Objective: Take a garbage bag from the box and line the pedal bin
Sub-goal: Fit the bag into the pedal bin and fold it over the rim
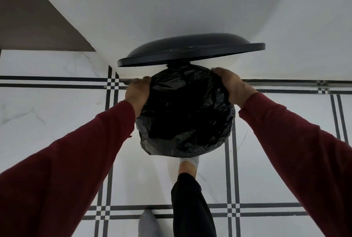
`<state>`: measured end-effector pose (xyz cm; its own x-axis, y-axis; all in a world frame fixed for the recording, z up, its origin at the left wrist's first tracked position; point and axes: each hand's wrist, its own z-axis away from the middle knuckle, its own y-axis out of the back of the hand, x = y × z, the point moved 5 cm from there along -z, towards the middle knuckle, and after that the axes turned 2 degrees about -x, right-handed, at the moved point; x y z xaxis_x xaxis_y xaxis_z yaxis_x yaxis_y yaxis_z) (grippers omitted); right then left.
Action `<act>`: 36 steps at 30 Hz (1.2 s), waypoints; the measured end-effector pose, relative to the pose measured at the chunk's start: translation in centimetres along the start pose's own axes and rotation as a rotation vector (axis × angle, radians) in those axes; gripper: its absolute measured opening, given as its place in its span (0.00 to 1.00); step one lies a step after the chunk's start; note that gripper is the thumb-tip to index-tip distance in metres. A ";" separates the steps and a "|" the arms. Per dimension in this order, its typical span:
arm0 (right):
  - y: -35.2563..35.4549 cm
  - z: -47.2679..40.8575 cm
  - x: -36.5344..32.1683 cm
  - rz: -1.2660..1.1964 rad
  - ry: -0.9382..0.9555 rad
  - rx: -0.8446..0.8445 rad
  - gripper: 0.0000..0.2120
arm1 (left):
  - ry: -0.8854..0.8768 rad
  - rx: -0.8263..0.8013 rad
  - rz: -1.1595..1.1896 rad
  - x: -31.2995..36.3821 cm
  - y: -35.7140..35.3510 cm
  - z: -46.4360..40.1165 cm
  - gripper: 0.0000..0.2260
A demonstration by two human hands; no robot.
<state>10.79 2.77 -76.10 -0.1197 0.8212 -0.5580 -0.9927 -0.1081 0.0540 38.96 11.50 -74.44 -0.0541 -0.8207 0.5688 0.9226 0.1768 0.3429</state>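
A black garbage bag point(187, 114) covers the whole top of the pedal bin, its plastic folded over the rim so the bin body is hidden. The bin's dark grey lid point(190, 50) stands raised behind it, against the white wall. My left hand point(137, 93) grips the bag's edge on the left side of the rim. On the right side, my right hand point(231, 84) grips the bag's edge too. Both arms are in dark red sleeves. The box of bags is not in view.
A foot in a white sock point(188, 166) is stretched under the bin's front, with a black trouser leg behind it. Another socked foot point(147, 223) rests on the white floor tiles with black lines. The white wall point(171, 8) stands just behind the bin.
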 end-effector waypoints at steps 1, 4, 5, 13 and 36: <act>-0.1 0.1 0.1 0.021 -0.005 0.013 0.13 | -0.009 0.007 -0.002 -0.1 -0.1 -0.2 0.17; -0.2 -0.1 -0.1 0.077 -0.018 0.029 0.11 | 0.039 -0.008 0.056 -0.2 -0.1 -0.1 0.17; -0.1 -0.1 -0.2 0.081 -0.017 0.038 0.12 | 0.056 -0.015 0.077 -0.3 -0.1 -0.1 0.17; 0.1 -0.3 -0.7 0.217 -0.006 0.169 0.13 | -0.079 0.028 -0.117 0.3 0.2 -0.3 0.17; -1.2 2.6 -2.3 0.592 0.232 0.184 0.26 | -0.177 0.053 -0.134 -1.2 -0.2 0.3 0.26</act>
<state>12.24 2.50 -72.73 -0.6597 0.5084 -0.5535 -0.7494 -0.3892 0.5356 38.68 12.59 -74.94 -0.2454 -0.7318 0.6358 0.8813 0.1048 0.4608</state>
